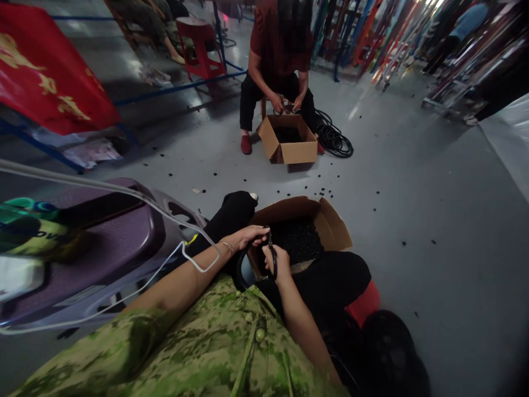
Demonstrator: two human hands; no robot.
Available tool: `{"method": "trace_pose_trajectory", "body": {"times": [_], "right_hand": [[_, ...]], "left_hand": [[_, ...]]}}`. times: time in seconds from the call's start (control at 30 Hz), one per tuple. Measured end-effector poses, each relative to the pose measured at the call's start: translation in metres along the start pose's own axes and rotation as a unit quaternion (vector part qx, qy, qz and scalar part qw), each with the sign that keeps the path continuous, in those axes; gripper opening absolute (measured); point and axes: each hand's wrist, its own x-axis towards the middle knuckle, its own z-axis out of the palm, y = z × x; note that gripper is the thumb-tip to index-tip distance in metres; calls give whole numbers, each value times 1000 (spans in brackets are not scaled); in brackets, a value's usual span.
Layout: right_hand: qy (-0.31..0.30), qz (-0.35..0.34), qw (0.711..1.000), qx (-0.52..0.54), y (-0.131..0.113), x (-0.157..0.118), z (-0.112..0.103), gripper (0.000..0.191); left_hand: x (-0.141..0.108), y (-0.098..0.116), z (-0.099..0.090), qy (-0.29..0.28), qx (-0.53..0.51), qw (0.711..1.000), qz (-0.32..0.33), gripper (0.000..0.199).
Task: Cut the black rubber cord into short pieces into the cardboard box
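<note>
My right hand (pixel 281 263) is closed around the handles of black scissors (pixel 273 267), whose blades point up and away from me. Pinched in the fingers of my left hand (pixel 248 236) is the end of a black rubber-like strip, right at the scissor blades. What looks like the rest of that black strip (pixel 239 270) curves down below my left wrist. Under and beyond both hands, an open cardboard box (pixel 336 227) between my legs holds many small black pieces (pixel 300 240).
Across from me a seated person (pixel 264 71) works over another cardboard box (pixel 298 153), beside a coil of black tubing (pixel 336 138). At my left stands a purple plastic stool (pixel 136 231) with a white cable (pixel 165 220) crossing it. Small black bits dot the grey floor (pixel 413 182).
</note>
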Motion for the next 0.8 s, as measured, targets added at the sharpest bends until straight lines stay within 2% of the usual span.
{"method": "trace_pose_trajectory", "body": {"times": [0.17, 0.3, 0.43, 0.5, 0.6, 0.8], "right_hand": [[0, 13, 992, 128, -4, 1, -1, 36], [61, 28, 971, 228, -12, 2, -7, 41], [121, 106, 940, 300, -15, 5, -12, 44], [136, 129, 929, 318, -13, 8, -12, 44], [141, 129, 926, 326, -10, 11, -11, 46], [115, 93, 944, 296, -1, 13, -7, 59]], "left_hand": [[-2, 2, 3, 30, -24, 999, 9, 32], [-4, 3, 3, 59, -33, 998, 10, 27], [-4, 3, 3, 73, -25, 997, 8, 27], [-4, 3, 4, 77, -14, 997, 3, 28], [-6, 2, 6, 75, 11, 997, -10, 34], [-14, 1, 9, 89, 98, 991, -18, 37]]}}
